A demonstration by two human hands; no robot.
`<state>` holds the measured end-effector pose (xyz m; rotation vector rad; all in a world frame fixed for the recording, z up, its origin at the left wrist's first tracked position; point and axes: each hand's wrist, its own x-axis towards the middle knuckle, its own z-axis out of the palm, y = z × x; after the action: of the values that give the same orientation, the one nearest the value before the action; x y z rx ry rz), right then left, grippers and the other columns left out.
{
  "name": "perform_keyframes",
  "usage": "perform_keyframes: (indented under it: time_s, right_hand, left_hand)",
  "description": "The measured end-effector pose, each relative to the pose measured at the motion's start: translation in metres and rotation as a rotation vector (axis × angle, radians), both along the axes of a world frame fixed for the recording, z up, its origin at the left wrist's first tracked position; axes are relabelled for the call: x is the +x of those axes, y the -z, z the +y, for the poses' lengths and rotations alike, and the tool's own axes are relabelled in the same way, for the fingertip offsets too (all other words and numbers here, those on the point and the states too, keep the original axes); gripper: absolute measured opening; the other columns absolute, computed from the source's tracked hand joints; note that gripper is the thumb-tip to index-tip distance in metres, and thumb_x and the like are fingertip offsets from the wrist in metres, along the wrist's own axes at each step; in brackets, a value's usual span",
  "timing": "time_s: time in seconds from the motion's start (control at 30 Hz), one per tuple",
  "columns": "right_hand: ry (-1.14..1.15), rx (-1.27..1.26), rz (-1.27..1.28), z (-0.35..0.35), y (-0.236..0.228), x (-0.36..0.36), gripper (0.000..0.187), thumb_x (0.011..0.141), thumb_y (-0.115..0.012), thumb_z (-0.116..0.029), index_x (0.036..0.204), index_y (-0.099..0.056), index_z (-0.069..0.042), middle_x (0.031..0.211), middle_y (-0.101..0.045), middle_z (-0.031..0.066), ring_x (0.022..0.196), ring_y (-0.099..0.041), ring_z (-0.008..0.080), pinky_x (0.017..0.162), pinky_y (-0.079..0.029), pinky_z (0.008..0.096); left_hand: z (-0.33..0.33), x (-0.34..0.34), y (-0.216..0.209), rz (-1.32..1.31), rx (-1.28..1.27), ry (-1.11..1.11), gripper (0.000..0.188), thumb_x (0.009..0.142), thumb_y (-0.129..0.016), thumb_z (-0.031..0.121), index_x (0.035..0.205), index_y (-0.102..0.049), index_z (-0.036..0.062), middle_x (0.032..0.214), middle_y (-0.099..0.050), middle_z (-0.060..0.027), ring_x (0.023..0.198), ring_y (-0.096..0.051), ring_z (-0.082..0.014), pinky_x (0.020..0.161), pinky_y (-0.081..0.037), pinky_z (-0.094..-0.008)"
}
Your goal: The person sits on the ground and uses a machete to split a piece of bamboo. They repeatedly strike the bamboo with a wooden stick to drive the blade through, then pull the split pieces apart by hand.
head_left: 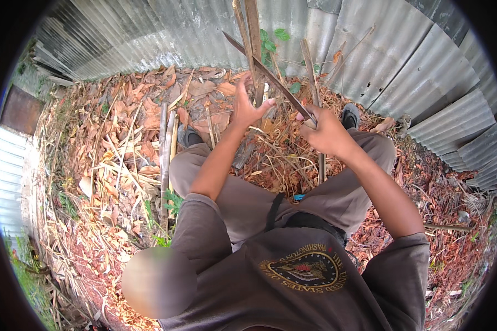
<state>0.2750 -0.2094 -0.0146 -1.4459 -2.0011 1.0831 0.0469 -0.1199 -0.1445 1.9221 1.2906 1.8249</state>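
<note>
My right hand is closed round the handle of a machete. Its long dark blade slants up and leftward, crossing in front of upright wooden sticks. My left hand is beside the lower part of these sticks, thumb and fingers spread; whether it touches them I cannot tell. Another upright stick passes behind my right hand and shows again below it, between my legs.
Corrugated metal sheets form a fence ahead and to the right. Dry leaves and twigs cover the ground. Several cut poles lie left of my left leg. A small green plant grows by the fence.
</note>
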Motion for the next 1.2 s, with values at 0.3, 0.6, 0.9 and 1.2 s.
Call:
perform_keyframes:
  time_s: [0.3, 0.6, 0.9, 1.2]
  right_hand:
    - [-0.01, 0.213, -0.142, 0.016, -0.031, 0.011, 0.031, 0.083, -0.065, -0.02, 0.105, -0.057, 0.001, 0.058, -0.054, 0.0119, 0.057, -0.054, 0.0217, 0.062, -0.046, 0.0376]
    - [-0.056, 0.15, -0.236, 0.038, -0.031, 0.003, 0.038, 0.078, -0.061, -0.015, 0.109, -0.055, 0.007, 0.081, -0.063, 0.03, 0.085, -0.065, 0.0428, 0.081, -0.05, 0.0463]
    - [-0.118, 0.104, -0.203, 0.051, -0.033, -0.012, 0.034, 0.078, -0.059, -0.012, 0.106, -0.057, 0.008, 0.093, -0.064, 0.0309, 0.093, -0.064, 0.0427, 0.085, -0.049, 0.0454]
    - [-0.112, 0.184, -0.227, 0.06, -0.011, -0.009, 0.035, 0.079, -0.062, -0.013, 0.108, -0.057, 0.007, 0.089, -0.063, 0.0278, 0.086, -0.064, 0.0403, 0.08, -0.048, 0.0443]
  left_hand:
    - [0.005, -0.073, -0.296, 0.28, 0.535, -0.307, 0.061, 0.103, -0.028, 0.048, 0.131, -0.048, -0.0021, 0.131, -0.053, -0.0174, 0.127, -0.045, -0.0324, 0.111, -0.029, -0.0417]
    - [0.121, -0.049, -0.226, 0.82, -0.081, -0.095, 0.05, 0.102, -0.036, 0.039, 0.115, -0.055, -0.0062, 0.099, -0.059, -0.0193, 0.099, -0.055, -0.0331, 0.098, -0.035, -0.0443]
    - [0.117, -0.054, -0.176, 0.717, -0.033, -0.203, 0.057, 0.1, -0.039, 0.045, 0.082, -0.058, -0.0061, 0.068, -0.06, -0.0222, 0.071, -0.061, -0.0341, 0.079, -0.041, -0.0519]
    - [0.146, -0.054, -0.184, 0.73, -0.018, -0.254, 0.065, 0.101, -0.028, 0.047, 0.103, -0.065, -0.0063, 0.1, -0.065, -0.0291, 0.104, -0.059, -0.0414, 0.1, -0.038, -0.0478]
